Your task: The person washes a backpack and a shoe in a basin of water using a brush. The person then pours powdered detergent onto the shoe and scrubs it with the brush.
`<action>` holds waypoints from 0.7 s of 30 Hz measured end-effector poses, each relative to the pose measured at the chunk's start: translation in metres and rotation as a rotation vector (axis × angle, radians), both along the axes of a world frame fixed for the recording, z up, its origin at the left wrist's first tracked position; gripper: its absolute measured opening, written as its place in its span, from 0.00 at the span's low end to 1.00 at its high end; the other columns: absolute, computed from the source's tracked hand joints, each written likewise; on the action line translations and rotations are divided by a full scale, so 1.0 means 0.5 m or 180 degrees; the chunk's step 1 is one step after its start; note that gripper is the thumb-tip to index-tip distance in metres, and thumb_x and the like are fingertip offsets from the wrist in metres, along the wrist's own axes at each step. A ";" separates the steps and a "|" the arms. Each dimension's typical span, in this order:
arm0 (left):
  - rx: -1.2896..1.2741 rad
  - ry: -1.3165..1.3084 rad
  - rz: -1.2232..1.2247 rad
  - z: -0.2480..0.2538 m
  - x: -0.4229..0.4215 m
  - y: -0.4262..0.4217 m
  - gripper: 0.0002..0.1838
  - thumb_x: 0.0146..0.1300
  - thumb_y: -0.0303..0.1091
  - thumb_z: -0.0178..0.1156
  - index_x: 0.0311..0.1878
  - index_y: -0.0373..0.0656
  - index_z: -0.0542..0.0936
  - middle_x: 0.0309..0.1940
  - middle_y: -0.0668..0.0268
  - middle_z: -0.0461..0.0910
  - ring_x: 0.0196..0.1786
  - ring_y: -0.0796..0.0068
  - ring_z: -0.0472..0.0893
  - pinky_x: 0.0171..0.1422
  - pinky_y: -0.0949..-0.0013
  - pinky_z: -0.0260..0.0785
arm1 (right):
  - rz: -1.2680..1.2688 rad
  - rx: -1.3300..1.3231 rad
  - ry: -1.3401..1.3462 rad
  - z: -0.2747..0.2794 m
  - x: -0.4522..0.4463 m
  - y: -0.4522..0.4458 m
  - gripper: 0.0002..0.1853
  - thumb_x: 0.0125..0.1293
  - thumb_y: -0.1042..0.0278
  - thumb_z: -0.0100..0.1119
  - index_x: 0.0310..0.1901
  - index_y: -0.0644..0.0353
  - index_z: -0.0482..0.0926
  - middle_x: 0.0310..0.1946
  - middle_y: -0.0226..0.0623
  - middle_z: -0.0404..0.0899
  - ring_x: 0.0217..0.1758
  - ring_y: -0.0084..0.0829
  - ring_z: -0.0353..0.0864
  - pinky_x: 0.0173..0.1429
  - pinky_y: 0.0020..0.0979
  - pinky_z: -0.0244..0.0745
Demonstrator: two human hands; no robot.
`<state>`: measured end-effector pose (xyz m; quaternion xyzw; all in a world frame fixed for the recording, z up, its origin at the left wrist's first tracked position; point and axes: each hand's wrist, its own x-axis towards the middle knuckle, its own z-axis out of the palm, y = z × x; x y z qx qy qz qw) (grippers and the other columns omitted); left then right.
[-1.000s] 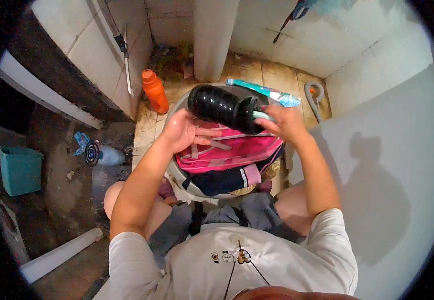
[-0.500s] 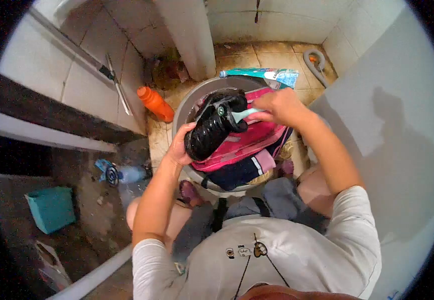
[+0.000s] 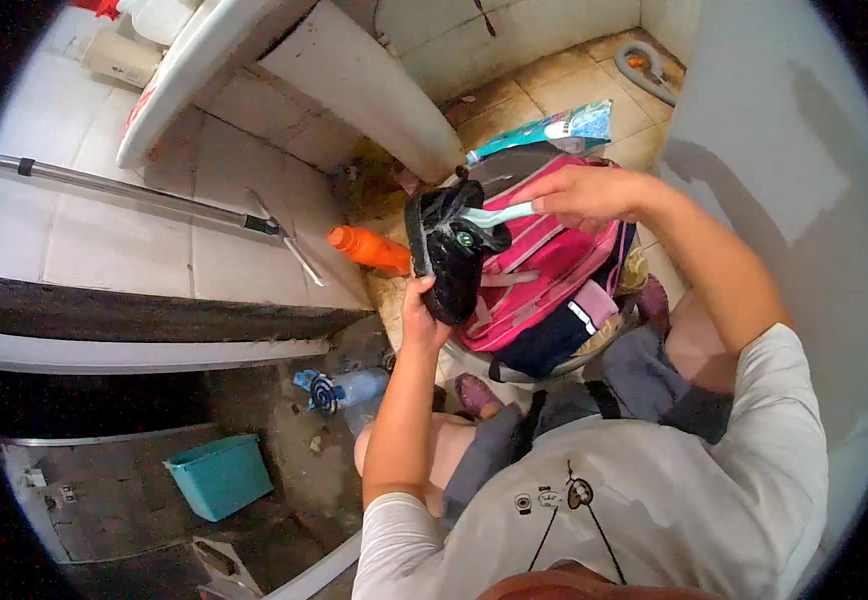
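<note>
A wet black boot-like shoe (image 3: 449, 265) is held over the left side of a grey basin (image 3: 514, 375). My left hand (image 3: 421, 315) grips its lower end, fingers partly hidden behind it. In my right hand (image 3: 579, 198) is the handle of a pale green brush (image 3: 499, 214), whose head is at the shoe's opening; its bristles are hidden. Under and beside the shoe, a pink backpack (image 3: 564, 262) and dark blue cloth (image 3: 544, 340) with a pink end fill the basin.
An orange bottle (image 3: 369, 250) stands left of the basin, and a teal packet (image 3: 544, 130) lies behind it. A grey hose (image 3: 644, 70) is at the back right. On the lower left are a teal bin (image 3: 219, 478) and a clear blue bottle (image 3: 359, 387).
The view has swung left. My left hand has taken hold of the shoe and turned it more upright. The brush, still in my right hand, has moved with it.
</note>
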<state>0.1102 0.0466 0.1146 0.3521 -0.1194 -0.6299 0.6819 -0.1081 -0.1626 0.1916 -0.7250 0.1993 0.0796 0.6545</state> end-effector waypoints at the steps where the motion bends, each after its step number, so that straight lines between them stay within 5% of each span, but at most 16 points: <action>1: -0.0122 0.0031 -0.0183 -0.001 0.008 0.003 0.25 0.56 0.38 0.51 0.57 0.37 0.68 0.50 0.56 0.75 0.51 0.61 0.77 0.57 0.59 0.69 | -0.0200 0.0327 0.0184 0.021 -0.002 0.015 0.18 0.69 0.59 0.43 0.60 0.41 0.68 0.15 0.19 0.55 0.14 0.15 0.53 0.17 0.18 0.50; 4: 0.0035 -0.0214 0.0325 0.028 -0.017 -0.004 0.24 0.60 0.44 0.49 0.55 0.38 0.70 0.50 0.57 0.75 0.52 0.58 0.75 0.59 0.57 0.66 | -0.0256 0.1588 0.0419 0.021 0.004 0.031 0.19 0.69 0.59 0.43 0.61 0.38 0.67 0.13 0.18 0.55 0.13 0.14 0.51 0.15 0.18 0.47; 9: -0.0199 -0.0538 0.0680 0.027 -0.005 -0.009 0.24 0.64 0.46 0.46 0.57 0.40 0.68 0.52 0.59 0.74 0.54 0.59 0.74 0.61 0.56 0.64 | -0.0423 0.1550 0.0452 0.048 0.010 0.058 0.18 0.69 0.61 0.43 0.60 0.45 0.68 0.14 0.18 0.51 0.14 0.12 0.47 0.16 0.17 0.45; 12: -0.0251 -0.0638 0.0777 0.030 -0.014 -0.010 0.23 0.64 0.46 0.46 0.57 0.41 0.69 0.51 0.59 0.75 0.54 0.60 0.74 0.61 0.57 0.65 | -0.0420 0.1014 0.0401 0.049 0.018 0.070 0.16 0.69 0.62 0.44 0.57 0.47 0.72 0.14 0.20 0.53 0.13 0.13 0.49 0.15 0.19 0.45; 14: -0.0011 -0.0507 0.0794 0.044 -0.031 -0.015 0.23 0.64 0.46 0.46 0.56 0.41 0.69 0.51 0.59 0.75 0.53 0.61 0.75 0.60 0.58 0.65 | -0.0375 -0.0477 -0.0323 0.010 0.041 0.085 0.16 0.68 0.64 0.45 0.55 0.52 0.74 0.16 0.28 0.66 0.14 0.20 0.61 0.18 0.24 0.59; 15: 0.0001 -0.0488 0.0700 0.055 -0.035 -0.016 0.23 0.64 0.46 0.47 0.56 0.41 0.70 0.51 0.59 0.75 0.52 0.62 0.75 0.59 0.59 0.66 | -0.0573 -0.1334 -0.1167 -0.083 0.066 0.083 0.17 0.66 0.65 0.46 0.55 0.56 0.72 0.27 0.39 0.80 0.23 0.30 0.76 0.31 0.30 0.72; 16: 0.0005 -0.0494 0.0684 0.061 -0.039 -0.021 0.23 0.64 0.46 0.47 0.56 0.41 0.70 0.51 0.59 0.75 0.52 0.62 0.75 0.59 0.59 0.66 | -0.0972 -0.1629 -0.1135 -0.085 0.078 0.111 0.18 0.65 0.66 0.47 0.55 0.58 0.71 0.39 0.43 0.81 0.39 0.35 0.80 0.47 0.32 0.72; 19: -0.0089 -0.0618 0.0661 0.070 -0.037 -0.030 0.23 0.64 0.47 0.46 0.56 0.41 0.70 0.51 0.59 0.75 0.53 0.62 0.75 0.58 0.59 0.67 | -0.1487 -0.1758 -0.0831 -0.046 0.073 0.185 0.17 0.65 0.66 0.47 0.55 0.56 0.72 0.40 0.45 0.80 0.42 0.33 0.80 0.48 0.32 0.72; 21: -0.0044 -0.0288 0.0631 0.067 -0.027 -0.026 0.24 0.65 0.48 0.45 0.56 0.41 0.70 0.51 0.59 0.75 0.52 0.61 0.75 0.58 0.58 0.67 | -0.1017 -0.1559 -0.1094 -0.067 0.074 0.135 0.17 0.66 0.66 0.46 0.56 0.56 0.72 0.37 0.42 0.81 0.37 0.31 0.80 0.44 0.32 0.73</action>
